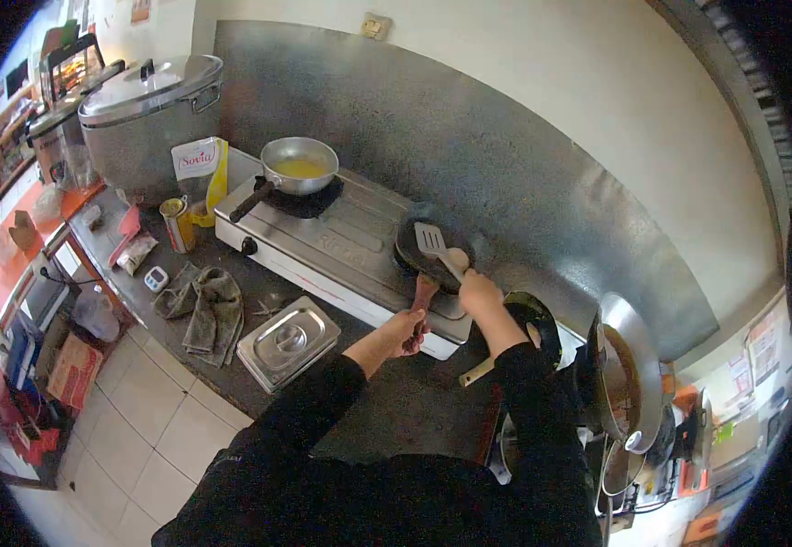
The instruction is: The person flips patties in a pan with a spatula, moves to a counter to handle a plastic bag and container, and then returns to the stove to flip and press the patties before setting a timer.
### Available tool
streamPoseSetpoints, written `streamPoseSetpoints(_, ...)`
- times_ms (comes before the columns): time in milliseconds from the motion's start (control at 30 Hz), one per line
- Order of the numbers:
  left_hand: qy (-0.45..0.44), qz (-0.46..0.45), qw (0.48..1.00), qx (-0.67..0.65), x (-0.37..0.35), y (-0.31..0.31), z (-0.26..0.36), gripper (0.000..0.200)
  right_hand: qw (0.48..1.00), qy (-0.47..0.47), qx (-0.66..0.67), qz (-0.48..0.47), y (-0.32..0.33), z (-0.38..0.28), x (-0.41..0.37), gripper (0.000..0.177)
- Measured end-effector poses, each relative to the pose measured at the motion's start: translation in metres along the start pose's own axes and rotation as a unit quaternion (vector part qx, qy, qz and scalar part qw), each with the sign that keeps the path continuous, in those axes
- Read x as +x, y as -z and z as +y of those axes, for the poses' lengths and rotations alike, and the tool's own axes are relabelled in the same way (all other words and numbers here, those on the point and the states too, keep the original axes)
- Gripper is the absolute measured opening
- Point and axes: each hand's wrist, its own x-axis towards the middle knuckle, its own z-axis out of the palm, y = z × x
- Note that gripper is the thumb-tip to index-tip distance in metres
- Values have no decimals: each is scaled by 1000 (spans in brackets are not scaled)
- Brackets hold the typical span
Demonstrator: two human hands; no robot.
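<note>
My left hand is closed around the brownish handle of a dark frying pan, which sits on the right burner of a two-burner gas stove. In my right hand is a slotted turner, its slotted head over the pan. Something small and pale shows beside the turner in the pan; I cannot make out what. On the left burner stands a metal saucepan with yellow liquid in it. Just right of the stove lies another dark pan with a light handle, partly behind my right arm.
Left of the stove stand a large lidded pot, a yellow-and-white pouch and a can. Nearer are a grey cloth, a small timer and a lidded steel container. A large wok stands at right.
</note>
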Motion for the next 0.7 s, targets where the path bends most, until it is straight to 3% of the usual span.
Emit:
streamPoseSetpoints(100,-2,9,1000,21,5,2,-1,21,995,-9,-28,-96,22,20,9,35)
streamPoseSetpoints(300,-6,18,1000,17,12,4,-5,21,998,13,-53,-12,33,44,-17,27)
streamPoseSetpoints(400,-7,-23,1000,20,14,9,-7,18,999,-7,-41,3,9,47,-12,23)
streamPoseSetpoints(500,0,-7,1000,23,13,7,-7,17,998,-48,-23,-17,-15,46,-10,25)
streamPoseSetpoints(600,-23,-3,999,28,5,1,-7,17,999,-13,-40,-18,-11,47,-15,25)
streamPoseSetpoints(700,-10,8,1000,20,10,2,-10,17,998,-44,-32,-26,-8,47,-12,21)
